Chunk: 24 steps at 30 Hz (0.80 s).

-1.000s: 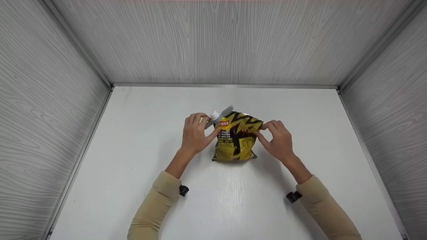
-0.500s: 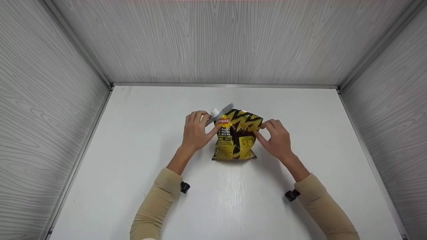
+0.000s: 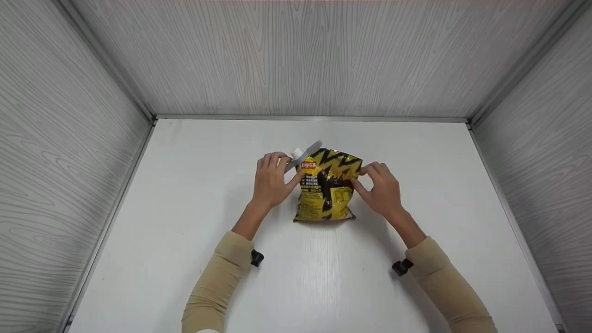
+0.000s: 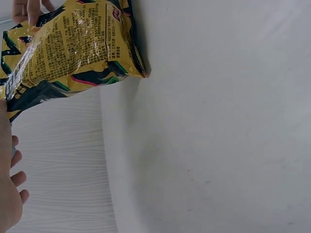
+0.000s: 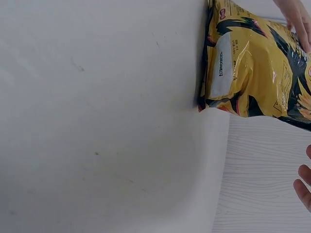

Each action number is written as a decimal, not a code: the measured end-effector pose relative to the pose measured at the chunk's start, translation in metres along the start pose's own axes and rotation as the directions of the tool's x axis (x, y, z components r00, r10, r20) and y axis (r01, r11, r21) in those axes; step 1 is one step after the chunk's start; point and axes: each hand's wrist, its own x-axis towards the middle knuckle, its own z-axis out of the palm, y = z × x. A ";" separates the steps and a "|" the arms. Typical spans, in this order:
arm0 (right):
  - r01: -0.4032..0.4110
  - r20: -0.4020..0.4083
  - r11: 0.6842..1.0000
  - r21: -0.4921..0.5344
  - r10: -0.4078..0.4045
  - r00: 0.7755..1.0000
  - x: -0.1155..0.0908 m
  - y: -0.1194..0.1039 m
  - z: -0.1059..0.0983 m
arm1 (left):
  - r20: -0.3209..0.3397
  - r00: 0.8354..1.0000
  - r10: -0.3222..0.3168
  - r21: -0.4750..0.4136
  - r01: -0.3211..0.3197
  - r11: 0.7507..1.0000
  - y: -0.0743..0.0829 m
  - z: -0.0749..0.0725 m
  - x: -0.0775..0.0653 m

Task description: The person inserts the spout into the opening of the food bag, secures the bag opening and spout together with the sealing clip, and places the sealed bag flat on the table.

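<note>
A yellow and black chip bag [image 3: 326, 196] stands upright on the white table, its bottom edge touching the surface. A grey bag clip [image 3: 311, 151] with a round white cap slants across the bag's upper left corner. My left hand [image 3: 269, 181] holds the clip with its fingers, while its thumb presses the bag's front. At the upper right edge, my right hand [image 3: 383, 188] pinches the bag between thumb and forefinger. In the left wrist view the printed chip bag [image 4: 73, 46] fills the upper left; whether the clip's bars are apart cannot be told.
White tabletop [image 3: 305, 282] surrounds the bag. A grey wood-grain panel [image 3: 296, 60] rises behind the table, with similar panels at the left [image 3: 60, 152] and right [image 3: 536, 152]. Black wrist cameras [image 3: 257, 258] sit on both sleeves.
The bag's top edge and the clip have shifted slightly toward the back, with both hands following. My right hand has also drifted a little left. The bag's bottom has barely moved.
</note>
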 end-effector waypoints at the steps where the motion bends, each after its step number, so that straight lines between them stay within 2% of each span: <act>1: 0.000 0.001 1.000 0.003 0.000 1.000 0.000 0.000 0.000 | 0.003 1.000 -0.004 0.001 0.004 1.000 0.000 0.000 0.000; 14: -0.005 0.010 1.000 0.022 0.005 1.000 0.003 0.004 0.006 | 0.072 0.997 -0.042 0.039 0.039 0.998 -0.002 0.004 -0.002; 24: -0.021 0.030 0.999 0.036 0.020 0.999 0.006 0.006 0.010 | 0.122 0.991 -0.058 0.050 0.053 0.997 -0.002 0.003 0.003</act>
